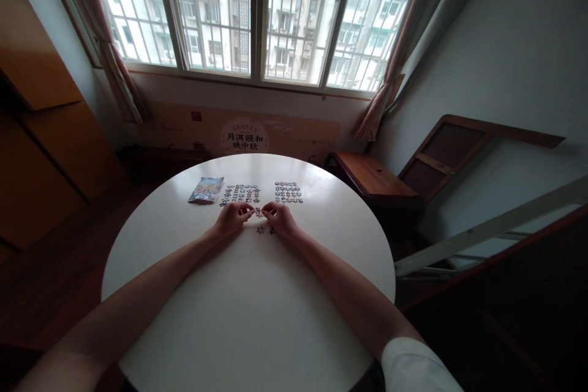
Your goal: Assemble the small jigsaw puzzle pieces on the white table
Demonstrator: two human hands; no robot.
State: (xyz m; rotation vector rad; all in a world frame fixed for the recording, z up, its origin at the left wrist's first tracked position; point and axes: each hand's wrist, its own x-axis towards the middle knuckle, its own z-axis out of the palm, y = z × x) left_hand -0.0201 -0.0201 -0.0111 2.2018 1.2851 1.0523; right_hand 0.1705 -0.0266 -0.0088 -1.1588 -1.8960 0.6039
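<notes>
Head view, landmark: the blue printed packet point(206, 190), lying flat on the far part of the white round desk point(229, 331).
Held puzzle bit point(258, 212): right of the packet and a little nearer the person, between the two hands; too small to tell whether it is one piece or several joined.
Left hand point(235, 215): right of the packet and nearer the person; its grip is pinched on the puzzle bit, thumb against fingertips.
Right hand point(278, 217): farther right of the packet than the left hand; its grip is pinched on the same bit from the other side.
Left piece group point(241, 193): just right of the packet, pieces spread in loose rows, its near edge by the left hand.
Right piece group point(288, 192): farther right of the packet, in short rows, a bare strip between the two groups.
Loose pieces point(261, 230): right of the packet, nearer the person than the puzzle bit; one is partly covered by the right hand.
Banner point(298, 128): beyond the packet, under the barred window point(257, 12).
Wooden seat point(379, 174): far right of the packet, beside the desk.
</notes>
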